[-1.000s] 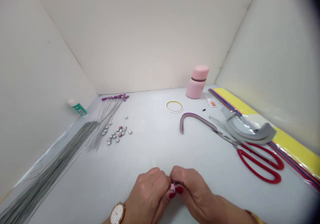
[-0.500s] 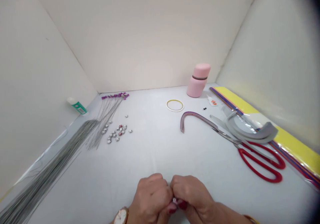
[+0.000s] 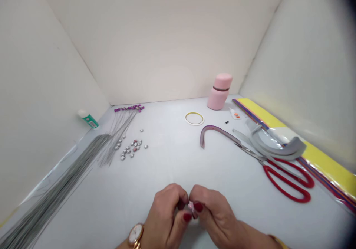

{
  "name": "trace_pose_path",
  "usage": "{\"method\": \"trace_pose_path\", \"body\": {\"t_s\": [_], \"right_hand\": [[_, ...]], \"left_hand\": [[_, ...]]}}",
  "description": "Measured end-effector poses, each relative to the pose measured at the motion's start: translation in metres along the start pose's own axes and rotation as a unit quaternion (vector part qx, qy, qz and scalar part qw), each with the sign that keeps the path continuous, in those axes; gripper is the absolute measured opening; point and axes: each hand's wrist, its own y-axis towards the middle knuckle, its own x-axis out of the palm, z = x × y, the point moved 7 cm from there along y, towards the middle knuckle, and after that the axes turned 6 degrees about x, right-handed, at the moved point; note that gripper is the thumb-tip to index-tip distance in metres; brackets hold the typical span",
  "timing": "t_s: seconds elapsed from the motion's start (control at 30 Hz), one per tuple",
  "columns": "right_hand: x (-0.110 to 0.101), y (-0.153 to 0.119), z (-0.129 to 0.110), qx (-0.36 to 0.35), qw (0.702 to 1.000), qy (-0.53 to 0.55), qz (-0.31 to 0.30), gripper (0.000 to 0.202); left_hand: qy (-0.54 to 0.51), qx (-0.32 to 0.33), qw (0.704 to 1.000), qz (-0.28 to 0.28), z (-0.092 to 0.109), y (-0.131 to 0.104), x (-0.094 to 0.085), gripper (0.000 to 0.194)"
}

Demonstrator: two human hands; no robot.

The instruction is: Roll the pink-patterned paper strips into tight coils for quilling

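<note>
A small pinkish paper star (image 3: pixel 191 205) is held at the fingertips low in the middle of the view. My right hand (image 3: pixel 213 213) pinches it, the red-nailed thumb pressed on its near side. Curled around its left side, my left hand (image 3: pixel 169 213) has its fingertips at the star, with the thumb a little below and apart from the index finger. The hands nearly touch, hiding part of the star. Farther forward and left lies a loose group of silver and pink paper stars (image 3: pixel 128 151).
Grey wire stems (image 3: pixel 63 182) lie left, with purple-tipped stems (image 3: pixel 128 108) behind. A green-white tube (image 3: pixel 88 119) stands near the left wall. Toward the right are a tape ring (image 3: pixel 194 124), pink bottle (image 3: pixel 219 93), curled paper strip (image 3: pixel 215 128), red-handled scissors (image 3: pixel 286 186) and yellow paper packs (image 3: pixel 322 156).
Both hands have risen slightly away from me. My left thumb has moved away from the fingers, and more of the pinkish star shows. The view has shifted slightly.
</note>
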Motion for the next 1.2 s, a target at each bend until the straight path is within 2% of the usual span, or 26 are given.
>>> {"method": "trace_pose_path", "body": {"t_s": [0.13,0.4,0.6,0.7,0.93,1.07,1.2], "right_hand": [[0.000,-0.001,0.004,0.022,1.000,0.014,0.016,0.021],[0.004,-0.001,0.008,0.025,1.000,-0.009,-0.012,0.022],[-0.001,0.002,-0.006,-0.076,0.996,-0.033,-0.042,0.025],[-0.002,0.001,-0.009,-0.084,0.995,-0.012,-0.057,0.025],[0.003,0.003,-0.003,-0.023,0.996,0.039,-0.076,0.030],[0.003,0.004,0.004,0.041,0.993,0.064,-0.085,0.031],[0.003,0.003,0.001,0.040,0.995,0.049,-0.074,0.030]], "left_hand": [[0.057,0.005,0.998,-0.001,0.001,-0.004,0.000,0.018],[0.064,0.032,0.997,-0.022,0.002,-0.005,0.002,0.017],[0.045,0.090,0.994,-0.035,0.011,0.000,0.002,0.025],[0.024,0.096,0.995,-0.035,0.014,0.002,0.002,0.026],[0.025,0.052,0.998,-0.006,0.015,0.000,-0.001,0.029],[0.011,0.038,0.999,-0.020,0.011,0.000,0.001,0.026],[0.015,0.041,0.999,-0.017,0.012,0.001,0.000,0.025]]}}
